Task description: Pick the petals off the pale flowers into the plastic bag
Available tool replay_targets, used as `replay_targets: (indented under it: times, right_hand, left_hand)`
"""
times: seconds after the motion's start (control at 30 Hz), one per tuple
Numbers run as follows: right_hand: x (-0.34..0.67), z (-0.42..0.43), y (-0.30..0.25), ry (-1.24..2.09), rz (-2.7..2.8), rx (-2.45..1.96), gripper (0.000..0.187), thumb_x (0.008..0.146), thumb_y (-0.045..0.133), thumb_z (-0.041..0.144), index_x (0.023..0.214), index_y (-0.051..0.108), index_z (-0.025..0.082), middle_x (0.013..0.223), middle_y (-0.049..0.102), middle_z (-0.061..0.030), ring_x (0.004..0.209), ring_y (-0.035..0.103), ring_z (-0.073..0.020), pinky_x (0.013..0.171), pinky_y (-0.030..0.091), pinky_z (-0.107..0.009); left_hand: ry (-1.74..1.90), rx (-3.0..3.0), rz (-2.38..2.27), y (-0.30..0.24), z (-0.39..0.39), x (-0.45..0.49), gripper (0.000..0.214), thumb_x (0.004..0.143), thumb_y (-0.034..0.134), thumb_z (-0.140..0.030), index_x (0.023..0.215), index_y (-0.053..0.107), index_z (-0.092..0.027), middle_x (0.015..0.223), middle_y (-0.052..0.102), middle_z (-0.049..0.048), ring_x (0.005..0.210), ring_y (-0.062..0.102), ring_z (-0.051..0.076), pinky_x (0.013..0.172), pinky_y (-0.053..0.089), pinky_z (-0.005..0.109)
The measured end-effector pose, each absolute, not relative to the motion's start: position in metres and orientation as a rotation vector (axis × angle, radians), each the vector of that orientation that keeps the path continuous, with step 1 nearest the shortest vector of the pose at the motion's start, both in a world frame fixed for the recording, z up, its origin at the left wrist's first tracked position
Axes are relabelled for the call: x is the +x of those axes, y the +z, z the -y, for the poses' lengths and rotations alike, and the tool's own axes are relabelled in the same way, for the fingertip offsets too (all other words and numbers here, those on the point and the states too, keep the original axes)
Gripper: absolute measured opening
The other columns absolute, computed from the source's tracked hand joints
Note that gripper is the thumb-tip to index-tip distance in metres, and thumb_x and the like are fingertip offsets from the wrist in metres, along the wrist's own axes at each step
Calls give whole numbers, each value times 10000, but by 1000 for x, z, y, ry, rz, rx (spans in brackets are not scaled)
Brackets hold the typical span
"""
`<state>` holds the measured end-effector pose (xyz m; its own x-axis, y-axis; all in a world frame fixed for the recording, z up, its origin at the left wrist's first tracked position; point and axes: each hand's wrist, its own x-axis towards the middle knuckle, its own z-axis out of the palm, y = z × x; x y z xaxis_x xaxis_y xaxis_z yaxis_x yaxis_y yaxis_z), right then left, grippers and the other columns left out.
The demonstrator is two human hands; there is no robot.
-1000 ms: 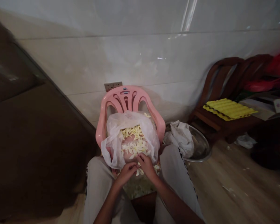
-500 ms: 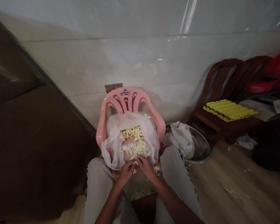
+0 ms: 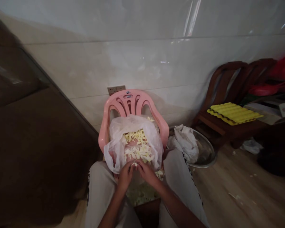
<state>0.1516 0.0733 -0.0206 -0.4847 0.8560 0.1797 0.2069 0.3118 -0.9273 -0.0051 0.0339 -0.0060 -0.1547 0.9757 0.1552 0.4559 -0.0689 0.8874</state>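
My left hand (image 3: 125,175) and my right hand (image 3: 145,171) meet at the near edge of a pink plastic chair's seat, fingers pinched together. Between their fingertips shows a small whitish petal-like piece (image 3: 134,164); both hands seem to grip it. Just beyond the hands, pale petal-like pieces (image 3: 139,152) lie scattered in an opened translucent white plastic bag (image 3: 115,153). A second heap of yellower pieces (image 3: 134,136) sits deeper in the bag. The bag is spread over the pink chair (image 3: 162,128), between its armrests.
At right, a metal basin (image 3: 207,148) on the floor holds a crumpled white bag (image 3: 186,144). A yellow egg tray (image 3: 234,113) rests on a wooden chair (image 3: 211,122). A dark brown panel (image 3: 38,142) stands close at left; a tiled wall (image 3: 180,63) rises behind.
Both hands have drawn together, their fingertips shifting slightly left and meeting at a pale piece. The pink chair and bag look unchanged, apart from a slight shift of the view.
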Motion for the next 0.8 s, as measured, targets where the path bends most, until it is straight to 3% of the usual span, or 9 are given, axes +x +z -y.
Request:
replay_targets:
  times: [0.1, 0.33, 0.8]
  right_hand:
    - [151, -76, -30, 1262, 1855, -909, 265, 1004, 409, 299, 1150, 627, 259, 834, 653, 14, 486, 526, -104, 517, 462, -226]
    - [155, -81, -33, 1368, 1809, -868, 131, 948, 497, 267, 946, 622, 228, 864, 675, -8, 548, 573, -126, 460, 456, -210]
    - [161, -76, -13, 1291, 1935, -1122, 135, 959, 487, 148, 853, 546, 206, 723, 626, 34, 461, 541, -87, 450, 392, -181]
  left_hand:
    - [1193, 1580, -1643, -11, -35, -9, 372, 926, 519, -490, 1018, 743, -208, 1096, 764, 109, 1027, 696, 273, 960, 506, 420]
    - [1144, 1617, -1630, -20, -37, -12, 355, 928, 519, -486, 981, 747, -219, 1016, 773, 89, 984, 698, 263, 936, 516, 407]
    - [955, 1703, -1635, -13, -35, -12, 333, 929, 497, -429, 1010, 742, -217, 1049, 766, 75, 982, 701, 253, 923, 528, 398]
